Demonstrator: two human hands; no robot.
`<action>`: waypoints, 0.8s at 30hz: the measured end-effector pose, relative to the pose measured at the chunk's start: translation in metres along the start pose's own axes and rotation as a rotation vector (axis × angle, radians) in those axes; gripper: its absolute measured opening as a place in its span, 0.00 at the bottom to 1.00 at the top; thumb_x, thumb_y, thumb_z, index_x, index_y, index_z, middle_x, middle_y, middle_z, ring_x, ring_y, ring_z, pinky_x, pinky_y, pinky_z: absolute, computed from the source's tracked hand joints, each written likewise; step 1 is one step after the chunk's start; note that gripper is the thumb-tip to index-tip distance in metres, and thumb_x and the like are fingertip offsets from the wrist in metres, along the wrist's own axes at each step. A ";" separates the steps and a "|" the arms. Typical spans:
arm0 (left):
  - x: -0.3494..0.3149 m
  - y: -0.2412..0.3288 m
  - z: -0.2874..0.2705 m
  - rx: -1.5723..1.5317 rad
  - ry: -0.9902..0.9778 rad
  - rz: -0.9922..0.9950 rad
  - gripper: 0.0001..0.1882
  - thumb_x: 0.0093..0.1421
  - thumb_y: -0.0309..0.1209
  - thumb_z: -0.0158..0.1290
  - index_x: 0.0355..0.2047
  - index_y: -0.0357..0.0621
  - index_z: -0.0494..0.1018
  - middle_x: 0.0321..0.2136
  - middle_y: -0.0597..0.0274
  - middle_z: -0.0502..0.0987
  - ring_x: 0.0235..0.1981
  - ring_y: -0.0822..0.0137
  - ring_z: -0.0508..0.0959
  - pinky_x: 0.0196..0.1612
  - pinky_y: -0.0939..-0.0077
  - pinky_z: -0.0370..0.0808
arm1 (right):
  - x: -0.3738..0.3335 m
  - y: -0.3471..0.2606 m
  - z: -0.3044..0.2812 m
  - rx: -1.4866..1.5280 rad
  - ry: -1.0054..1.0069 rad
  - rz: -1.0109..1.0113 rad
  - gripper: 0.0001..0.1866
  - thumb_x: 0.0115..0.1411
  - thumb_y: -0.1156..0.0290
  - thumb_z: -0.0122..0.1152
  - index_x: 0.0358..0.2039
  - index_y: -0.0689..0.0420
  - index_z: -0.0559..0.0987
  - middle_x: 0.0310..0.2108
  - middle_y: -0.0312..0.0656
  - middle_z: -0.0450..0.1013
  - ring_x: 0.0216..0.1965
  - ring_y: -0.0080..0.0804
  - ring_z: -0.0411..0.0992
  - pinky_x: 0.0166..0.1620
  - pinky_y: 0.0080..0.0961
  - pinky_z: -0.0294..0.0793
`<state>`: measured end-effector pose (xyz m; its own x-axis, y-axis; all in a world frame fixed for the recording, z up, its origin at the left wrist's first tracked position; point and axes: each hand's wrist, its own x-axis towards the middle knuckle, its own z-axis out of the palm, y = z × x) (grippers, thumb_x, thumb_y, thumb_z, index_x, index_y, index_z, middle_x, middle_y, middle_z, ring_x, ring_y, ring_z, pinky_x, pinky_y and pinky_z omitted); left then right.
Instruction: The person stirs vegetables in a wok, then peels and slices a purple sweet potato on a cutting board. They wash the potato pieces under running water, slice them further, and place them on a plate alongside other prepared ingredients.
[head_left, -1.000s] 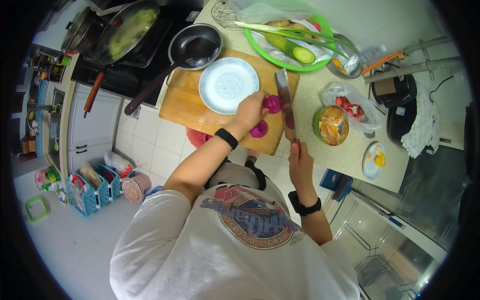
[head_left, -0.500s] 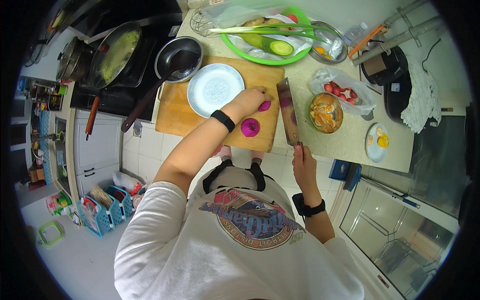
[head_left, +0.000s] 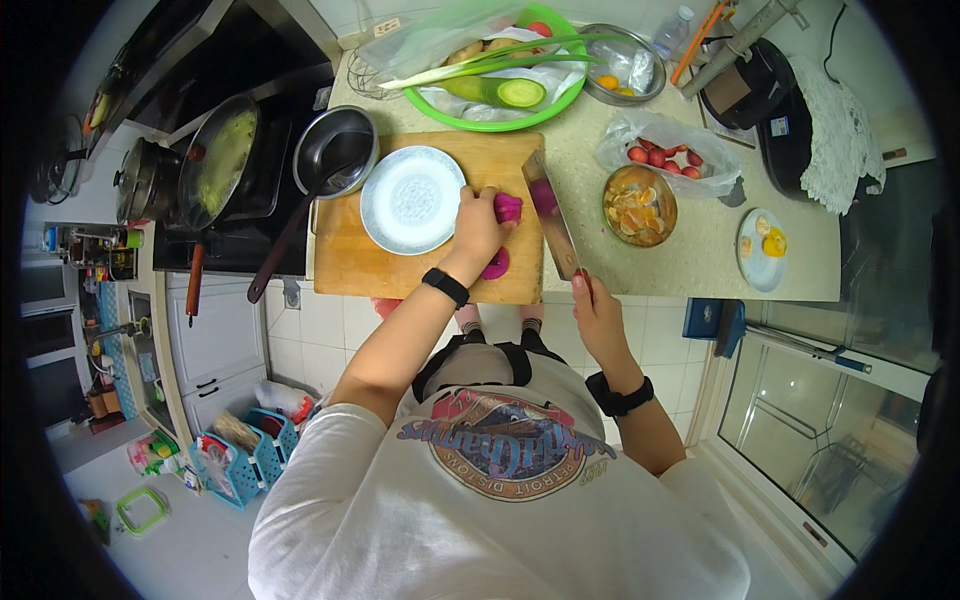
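Observation:
My left hand is closed around a bright purple vegetable piece, its kind not clear. It rests above the right part of a wooden cutting board. A second round purple piece lies on the board just below that hand, partly covered by it. With its handle in my right hand, a cleaver stands along the board's right edge, blade pointing away from me. Left of my left hand, a pale patterned plate sits on the board.
A steel bowl with a dark ladle stands left of the board, near a lidded frying pan on the stove. Behind is a green basket of vegetables. To the right are a bowl of orange segments, a bag of red produce and a small plate.
The whole view has shifted slightly. My left hand has turned and come back toward the near purple piece, with the other piece now raised in its fingers. My right hand still grips the cleaver.

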<state>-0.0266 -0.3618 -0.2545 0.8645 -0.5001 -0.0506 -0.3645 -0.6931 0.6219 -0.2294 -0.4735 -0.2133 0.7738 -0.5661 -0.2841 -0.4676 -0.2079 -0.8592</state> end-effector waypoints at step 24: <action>-0.001 -0.016 -0.007 -0.055 0.014 0.151 0.28 0.41 0.23 0.64 0.46 0.37 0.73 0.36 0.45 0.76 0.39 0.47 0.77 0.44 0.60 0.74 | 0.025 -0.007 0.017 -0.170 -0.022 -0.037 0.21 0.66 0.54 0.48 0.31 0.62 0.71 0.21 0.56 0.71 0.24 0.58 0.71 0.28 0.44 0.68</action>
<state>-0.0190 -0.3471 -0.2586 0.8062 -0.5888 0.0579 -0.4718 -0.5807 0.6635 -0.1994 -0.4724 -0.2219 0.8001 -0.5384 -0.2645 -0.5028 -0.3615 -0.7851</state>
